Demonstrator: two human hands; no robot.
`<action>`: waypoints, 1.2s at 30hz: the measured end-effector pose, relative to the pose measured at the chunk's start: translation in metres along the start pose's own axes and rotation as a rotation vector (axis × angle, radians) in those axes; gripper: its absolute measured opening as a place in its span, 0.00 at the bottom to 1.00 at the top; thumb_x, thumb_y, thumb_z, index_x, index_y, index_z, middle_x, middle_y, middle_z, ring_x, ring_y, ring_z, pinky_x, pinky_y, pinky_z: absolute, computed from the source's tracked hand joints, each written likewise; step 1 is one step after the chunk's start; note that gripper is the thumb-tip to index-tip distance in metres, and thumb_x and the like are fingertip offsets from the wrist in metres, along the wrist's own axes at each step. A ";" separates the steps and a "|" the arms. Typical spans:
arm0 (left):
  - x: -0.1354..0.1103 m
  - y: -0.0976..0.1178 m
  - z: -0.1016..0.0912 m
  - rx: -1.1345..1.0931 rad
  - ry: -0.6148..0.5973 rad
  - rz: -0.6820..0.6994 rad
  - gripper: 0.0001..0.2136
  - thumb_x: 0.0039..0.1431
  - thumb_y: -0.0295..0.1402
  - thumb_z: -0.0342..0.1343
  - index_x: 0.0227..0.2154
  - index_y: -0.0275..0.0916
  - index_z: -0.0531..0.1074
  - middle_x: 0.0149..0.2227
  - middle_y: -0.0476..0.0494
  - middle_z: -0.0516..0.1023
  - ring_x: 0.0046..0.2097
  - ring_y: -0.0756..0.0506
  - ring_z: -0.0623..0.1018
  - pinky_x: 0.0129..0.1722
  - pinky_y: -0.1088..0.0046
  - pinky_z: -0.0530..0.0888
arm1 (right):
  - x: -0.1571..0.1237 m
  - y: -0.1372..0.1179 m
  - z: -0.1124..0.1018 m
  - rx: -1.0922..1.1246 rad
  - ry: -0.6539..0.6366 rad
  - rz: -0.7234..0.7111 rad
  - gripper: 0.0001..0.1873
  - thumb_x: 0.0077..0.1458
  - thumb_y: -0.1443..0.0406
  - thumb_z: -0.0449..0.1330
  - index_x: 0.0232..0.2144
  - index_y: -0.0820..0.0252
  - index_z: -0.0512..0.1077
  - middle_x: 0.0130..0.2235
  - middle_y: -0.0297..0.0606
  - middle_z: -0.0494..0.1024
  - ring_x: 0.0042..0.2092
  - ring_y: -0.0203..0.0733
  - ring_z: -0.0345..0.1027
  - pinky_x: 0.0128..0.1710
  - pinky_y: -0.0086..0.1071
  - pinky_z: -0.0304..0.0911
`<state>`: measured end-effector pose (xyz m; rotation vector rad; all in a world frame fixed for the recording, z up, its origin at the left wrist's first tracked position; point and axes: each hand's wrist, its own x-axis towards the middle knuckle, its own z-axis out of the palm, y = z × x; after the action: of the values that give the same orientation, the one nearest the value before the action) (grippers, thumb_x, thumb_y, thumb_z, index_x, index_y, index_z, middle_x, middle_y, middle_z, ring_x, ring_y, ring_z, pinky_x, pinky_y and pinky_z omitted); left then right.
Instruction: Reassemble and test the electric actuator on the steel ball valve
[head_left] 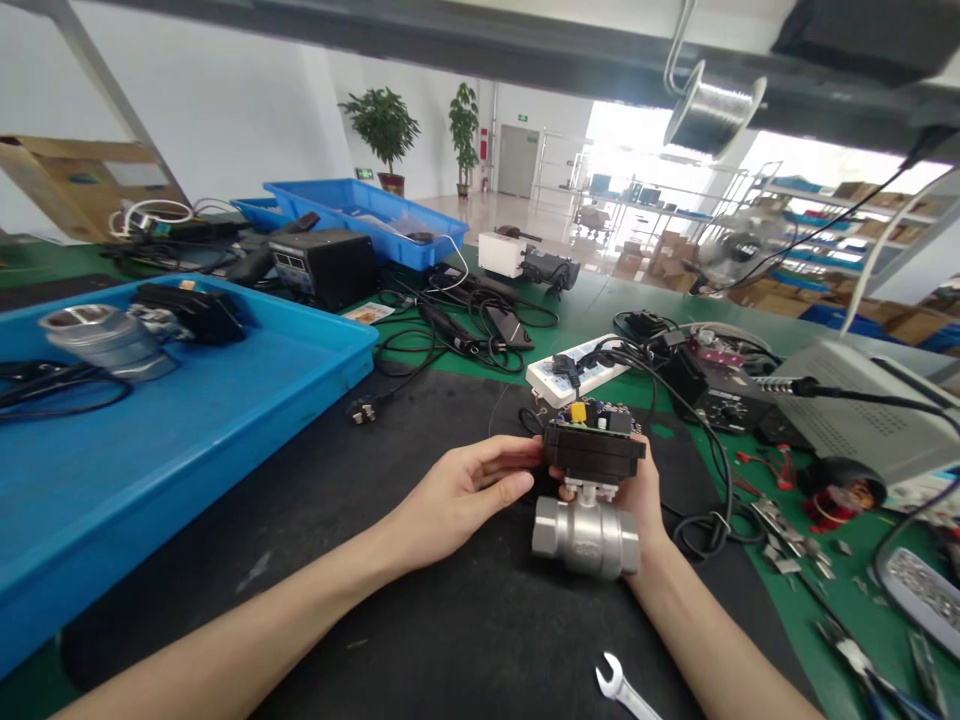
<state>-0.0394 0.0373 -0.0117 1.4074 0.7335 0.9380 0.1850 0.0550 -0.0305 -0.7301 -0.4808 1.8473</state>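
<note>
A motorized ball valve stands upright over the black mat (420, 640). Its silver metal valve body (586, 537) is below, and a black actuator housing (592, 455) sits on top with the cover off. A circuit board (611, 420) with a yellow component shows in the housing. My right hand (646, 510) is wrapped round the valve's right side, its fingers partly hidden behind. My left hand (476, 490) is at the housing's left side, fingers stretched out and thumb apart, fingertips at or touching the black wall. An open-end wrench (622, 688) lies close by.
At left is a blue tray (322, 375) holding another metal valve (105, 340) and a black part. A white power strip (577, 370) and tangled cables lie behind the valve. To the right are a soldering station (720, 395), metal bits, pliers (855, 655) and a grey box (877, 410).
</note>
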 end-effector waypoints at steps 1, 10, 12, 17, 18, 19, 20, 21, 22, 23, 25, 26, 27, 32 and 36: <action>0.000 -0.001 -0.001 -0.001 0.005 0.005 0.16 0.66 0.34 0.61 0.56 0.42 0.73 0.57 0.43 0.79 0.58 0.42 0.79 0.62 0.62 0.72 | 0.000 0.000 0.000 0.003 -0.001 -0.001 0.28 0.53 0.47 0.60 0.45 0.63 0.79 0.37 0.47 0.85 0.34 0.53 0.78 0.33 0.46 0.74; 0.001 0.001 -0.002 0.031 0.010 0.037 0.17 0.67 0.34 0.60 0.57 0.42 0.74 0.56 0.43 0.80 0.57 0.41 0.79 0.62 0.62 0.72 | -0.008 -0.001 0.011 0.029 -0.024 0.021 0.28 0.55 0.46 0.58 0.46 0.61 0.78 0.35 0.45 0.85 0.35 0.54 0.79 0.34 0.47 0.75; 0.001 0.003 -0.002 0.040 0.014 0.047 0.17 0.67 0.34 0.59 0.58 0.42 0.74 0.56 0.43 0.80 0.57 0.41 0.79 0.61 0.62 0.72 | -0.010 -0.001 0.012 0.026 -0.027 0.026 0.28 0.55 0.46 0.58 0.46 0.61 0.78 0.35 0.44 0.85 0.35 0.54 0.79 0.34 0.46 0.75; 0.001 0.006 0.000 0.074 0.034 0.063 0.16 0.67 0.35 0.59 0.56 0.43 0.75 0.55 0.44 0.81 0.55 0.41 0.79 0.60 0.62 0.73 | -0.009 -0.001 0.013 0.013 -0.032 0.028 0.27 0.55 0.45 0.57 0.44 0.58 0.79 0.33 0.42 0.85 0.34 0.53 0.78 0.34 0.46 0.75; 0.001 0.006 0.000 0.080 0.037 0.063 0.16 0.67 0.35 0.59 0.56 0.43 0.75 0.55 0.44 0.81 0.55 0.41 0.80 0.59 0.61 0.74 | -0.009 -0.001 0.013 0.009 -0.033 0.027 0.27 0.55 0.45 0.57 0.44 0.58 0.79 0.33 0.42 0.85 0.34 0.53 0.78 0.34 0.47 0.75; 0.001 0.006 0.000 0.086 0.038 0.062 0.16 0.67 0.35 0.59 0.56 0.43 0.76 0.54 0.44 0.81 0.55 0.41 0.80 0.59 0.61 0.74 | -0.009 -0.001 0.014 0.005 -0.033 0.026 0.27 0.54 0.45 0.57 0.43 0.58 0.79 0.32 0.42 0.85 0.34 0.53 0.78 0.34 0.47 0.75; 0.001 0.007 0.000 0.089 0.039 0.061 0.16 0.67 0.35 0.59 0.56 0.43 0.76 0.54 0.43 0.81 0.55 0.40 0.79 0.59 0.61 0.74 | -0.009 -0.001 0.014 0.000 -0.034 0.024 0.27 0.54 0.45 0.57 0.43 0.58 0.79 0.32 0.42 0.85 0.34 0.53 0.78 0.34 0.47 0.75; 0.001 0.007 0.000 0.088 0.038 0.061 0.16 0.67 0.35 0.59 0.56 0.43 0.76 0.54 0.43 0.81 0.55 0.40 0.79 0.59 0.60 0.74 | -0.009 -0.001 0.014 -0.004 -0.034 0.022 0.26 0.54 0.45 0.58 0.43 0.57 0.79 0.32 0.42 0.85 0.34 0.53 0.78 0.34 0.47 0.75; 0.001 0.007 0.000 0.085 0.036 0.060 0.16 0.67 0.35 0.59 0.56 0.42 0.76 0.54 0.43 0.81 0.56 0.39 0.79 0.59 0.60 0.74 | -0.010 -0.001 0.015 -0.009 -0.034 0.020 0.26 0.54 0.45 0.58 0.43 0.57 0.80 0.32 0.42 0.85 0.34 0.53 0.78 0.34 0.47 0.75; 0.001 0.007 0.000 0.081 0.034 0.058 0.16 0.67 0.35 0.59 0.56 0.42 0.75 0.54 0.42 0.81 0.56 0.39 0.79 0.59 0.60 0.74 | -0.011 -0.001 0.015 -0.013 -0.034 0.018 0.26 0.54 0.45 0.58 0.43 0.57 0.80 0.32 0.42 0.85 0.34 0.53 0.78 0.34 0.47 0.75; 0.000 0.007 0.001 0.073 0.033 0.057 0.16 0.67 0.35 0.59 0.56 0.42 0.75 0.54 0.42 0.81 0.55 0.40 0.79 0.59 0.60 0.74 | -0.012 -0.001 0.016 -0.018 -0.031 0.016 0.26 0.54 0.45 0.58 0.43 0.57 0.80 0.32 0.41 0.85 0.34 0.53 0.78 0.34 0.46 0.75; 0.000 0.007 0.001 0.068 0.034 0.056 0.16 0.67 0.35 0.59 0.55 0.42 0.76 0.54 0.42 0.81 0.55 0.40 0.80 0.59 0.60 0.74 | -0.012 -0.001 0.016 -0.019 -0.028 0.016 0.26 0.54 0.45 0.58 0.43 0.57 0.80 0.32 0.41 0.85 0.34 0.53 0.78 0.34 0.46 0.75; 0.000 0.007 0.002 0.063 0.036 0.056 0.16 0.67 0.35 0.59 0.55 0.42 0.76 0.54 0.42 0.81 0.55 0.40 0.80 0.59 0.61 0.74 | -0.011 -0.001 0.016 -0.020 -0.026 0.016 0.26 0.54 0.45 0.58 0.43 0.57 0.80 0.31 0.41 0.85 0.34 0.53 0.78 0.35 0.46 0.75; -0.002 0.005 0.002 0.051 0.043 0.032 0.15 0.64 0.36 0.62 0.53 0.42 0.74 0.50 0.43 0.82 0.52 0.42 0.80 0.56 0.63 0.74 | -0.011 0.000 0.016 -0.023 -0.015 0.027 0.27 0.55 0.45 0.57 0.44 0.58 0.79 0.31 0.41 0.84 0.34 0.53 0.78 0.35 0.46 0.75; -0.002 0.000 -0.001 0.103 0.112 0.041 0.12 0.63 0.38 0.63 0.44 0.39 0.74 0.43 0.44 0.80 0.46 0.44 0.79 0.48 0.68 0.74 | -0.014 0.006 0.019 -0.026 -0.002 0.056 0.26 0.57 0.45 0.57 0.45 0.57 0.79 0.31 0.39 0.84 0.33 0.51 0.79 0.35 0.44 0.75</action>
<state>-0.0412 0.0362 -0.0116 1.4737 0.8497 1.0304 0.1720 0.0400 -0.0162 -0.7662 -0.4913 1.8968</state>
